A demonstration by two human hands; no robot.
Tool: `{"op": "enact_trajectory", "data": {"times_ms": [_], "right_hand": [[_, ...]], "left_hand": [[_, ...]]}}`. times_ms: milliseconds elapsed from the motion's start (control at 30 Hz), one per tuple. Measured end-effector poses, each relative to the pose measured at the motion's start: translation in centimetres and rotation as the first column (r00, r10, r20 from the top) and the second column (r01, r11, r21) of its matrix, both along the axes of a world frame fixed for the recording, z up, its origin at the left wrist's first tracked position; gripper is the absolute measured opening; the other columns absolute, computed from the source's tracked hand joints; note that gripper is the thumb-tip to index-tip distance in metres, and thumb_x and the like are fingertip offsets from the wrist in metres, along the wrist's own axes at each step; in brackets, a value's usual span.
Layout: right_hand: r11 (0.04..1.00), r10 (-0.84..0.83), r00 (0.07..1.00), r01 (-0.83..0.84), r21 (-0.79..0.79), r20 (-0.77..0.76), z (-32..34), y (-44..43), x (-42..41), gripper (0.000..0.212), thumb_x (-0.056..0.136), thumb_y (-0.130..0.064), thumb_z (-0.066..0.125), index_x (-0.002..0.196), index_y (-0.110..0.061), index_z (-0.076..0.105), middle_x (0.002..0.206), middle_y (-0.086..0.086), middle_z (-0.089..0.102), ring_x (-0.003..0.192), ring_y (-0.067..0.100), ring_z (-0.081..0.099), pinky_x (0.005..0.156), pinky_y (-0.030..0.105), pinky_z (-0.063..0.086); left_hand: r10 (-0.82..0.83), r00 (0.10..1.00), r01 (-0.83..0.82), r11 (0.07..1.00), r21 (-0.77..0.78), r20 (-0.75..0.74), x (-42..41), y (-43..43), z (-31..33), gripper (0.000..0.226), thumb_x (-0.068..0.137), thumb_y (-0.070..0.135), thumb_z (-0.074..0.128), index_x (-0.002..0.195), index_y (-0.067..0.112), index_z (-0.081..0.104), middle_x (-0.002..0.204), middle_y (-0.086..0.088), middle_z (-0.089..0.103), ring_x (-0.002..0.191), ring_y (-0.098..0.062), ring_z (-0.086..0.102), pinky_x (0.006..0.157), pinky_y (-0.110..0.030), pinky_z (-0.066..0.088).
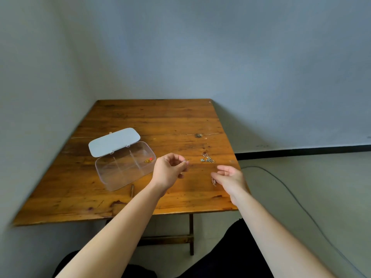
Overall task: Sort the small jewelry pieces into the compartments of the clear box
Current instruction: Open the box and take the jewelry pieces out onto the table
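The clear box (112,177) lies on the wooden table (152,121) at the left, its pale lid (113,141) swung open behind it. A gold and red piece (149,160) rests in its far right compartment. My left hand (169,171) hovers just right of the box, its fingertips pinched on a small ring-like piece (184,161). My right hand (228,177) is at the table's right edge, fingers loosely apart, with a thin chain piece (213,181) beside its thumb; whether it touches the chain is unclear. A silver jewelry cluster (206,159) lies beyond both hands.
The table stands in a corner, with a wall along its left and far sides. A grey cable (285,189) runs over the floor on the right. A small dark scrap (198,135) sits farther back on the table. My dark-clothed lap fills the bottom.
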State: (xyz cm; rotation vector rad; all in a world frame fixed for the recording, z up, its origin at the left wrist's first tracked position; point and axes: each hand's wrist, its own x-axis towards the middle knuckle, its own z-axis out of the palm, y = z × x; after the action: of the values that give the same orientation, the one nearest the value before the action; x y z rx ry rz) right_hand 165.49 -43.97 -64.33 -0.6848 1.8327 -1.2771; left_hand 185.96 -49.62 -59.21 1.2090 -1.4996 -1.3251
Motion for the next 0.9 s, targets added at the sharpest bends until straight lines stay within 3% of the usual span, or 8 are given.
{"op": "enact_trajectory", "data": {"times_ms": [100, 200, 333, 400, 500, 600, 767, 900], "right_hand": [[1.000, 0.001, 0.999, -0.001, -0.006, -0.035, -0.2, -0.2, 0.2, 0.036, 0.079, -0.017, 0.083, 0.112, -0.021, 0.069, 0.098, -0.006, 0.069, 0.090, 0.011, 0.067, 0.066, 0.019, 0.051], [1.000, 0.002, 0.999, -0.002, -0.011, -0.038, -0.3, -0.2, 0.0, 0.034, 0.081, -0.016, 0.082, 0.112, -0.019, 0.069, 0.098, -0.004, 0.070, 0.092, 0.013, 0.068, 0.076, 0.026, 0.056], [1.000, 0.018, 0.994, -0.020, -0.017, -0.105, -0.3, -0.4, 0.2, 0.028, 0.084, -0.017, 0.079, 0.110, -0.021, 0.070, 0.098, -0.005, 0.071, 0.091, 0.013, 0.069, 0.075, 0.026, 0.057], [0.997, 0.074, 0.964, -0.078, -0.006, -0.255, 0.1, -0.6, 0.5, 0.023, 0.087, -0.016, 0.075, 0.109, -0.022, 0.070, 0.101, -0.005, 0.071, 0.092, 0.010, 0.067, 0.069, 0.019, 0.051], [0.983, 0.156, 0.849, -0.183, -0.004, -0.506, 1.0, -1.3, 1.4, 0.020, 0.091, -0.017, 0.068, 0.109, -0.025, 0.070, 0.104, -0.009, 0.066, 0.099, 0.010, 0.061, 0.074, 0.020, 0.048], [0.954, 0.213, 0.744, -0.298, -0.028, -0.634, 1.9, -2.3, 3.1, 0.023, 0.094, -0.016, 0.062, 0.115, -0.024, 0.069, 0.113, -0.008, 0.062, 0.103, 0.009, 0.057, 0.074, 0.013, 0.040], [0.813, 0.406, 0.527, -0.581, 0.032, -0.746, 3.9, -4.7, 7.7, 0.037, 0.098, -0.012, 0.053, 0.133, -0.021, 0.059, 0.135, -0.006, 0.055, 0.113, 0.013, 0.057, 0.087, 0.023, 0.045], [0.628, 0.533, 0.303, -0.767, 0.129, -0.790, 5.5, -7.1, 12.3, 0.047, 0.097, -0.004, 0.048, 0.141, -0.019, 0.052, 0.144, -0.004, 0.048, 0.124, 0.018, 0.052, 0.094, 0.031, 0.048]], "left_hand": [[0.009, 0.955, 0.022, 0.995, -0.102, 0.298, 0.5, -0.2, -1.8, 0.010, 0.086, 0.024, 0.074, 0.089, 0.015, 0.072, 0.082, -0.004, 0.073, 0.073, -0.017, 0.067, 0.065, -0.032, 0.059], [-0.021, 0.771, 0.215, 0.949, -0.229, 0.636, 1.5, -0.1, -3.1, 0.019, 0.092, 0.031, 0.065, 0.103, 0.020, 0.076, 0.102, 0.003, 0.073, 0.090, -0.012, 0.064, 0.081, -0.029, 0.055], [-0.080, 0.682, 0.394, 0.877, -0.273, 0.727, 2.6, 0.0, -3.5, 0.027, 0.096, 0.029, 0.059, 0.117, 0.019, 0.071, 0.115, 0.000, 0.067, 0.102, -0.015, 0.062, 0.087, -0.025, 0.050], [-0.034, 0.676, 0.404, 0.853, -0.332, 0.736, 3.4, -0.2, -3.1, 0.028, 0.096, 0.032, 0.057, 0.119, 0.021, 0.069, 0.117, 0.002, 0.065, 0.103, -0.015, 0.062, 0.085, -0.028, 0.054], [0.228, 0.635, 0.327, 0.786, -0.524, 0.738, 5.6, -1.0, -2.2, 0.027, 0.098, 0.032, 0.052, 0.116, 0.019, 0.068, 0.116, 0.000, 0.065, 0.103, -0.017, 0.060, 0.081, -0.032, 0.054], [0.424, 0.521, 0.252, 0.753, -0.608, 0.741, 8.5, -2.0, -1.8, 0.033, 0.100, 0.033, 0.044, 0.122, 0.016, 0.062, 0.128, -0.008, 0.061, 0.117, -0.027, 0.054, 0.094, -0.043, 0.047], [0.361, 0.305, 0.119, 0.903, -0.412, 0.881, 13.4, -3.6, -2.5, 0.059, 0.102, 0.048, 0.017, 0.147, 0.017, 0.040, 0.156, -0.012, 0.037, 0.147, -0.030, 0.025, 0.118, -0.052, 0.013], [0.323, 0.261, 0.121, 0.924, -0.363, 0.910, 14.4, -3.8, -3.2, 0.061, 0.101, 0.046, 0.010, 0.144, 0.022, 0.046, 0.153, -0.008, 0.042, 0.144, -0.025, 0.033, 0.121, -0.051, 0.005]]}}
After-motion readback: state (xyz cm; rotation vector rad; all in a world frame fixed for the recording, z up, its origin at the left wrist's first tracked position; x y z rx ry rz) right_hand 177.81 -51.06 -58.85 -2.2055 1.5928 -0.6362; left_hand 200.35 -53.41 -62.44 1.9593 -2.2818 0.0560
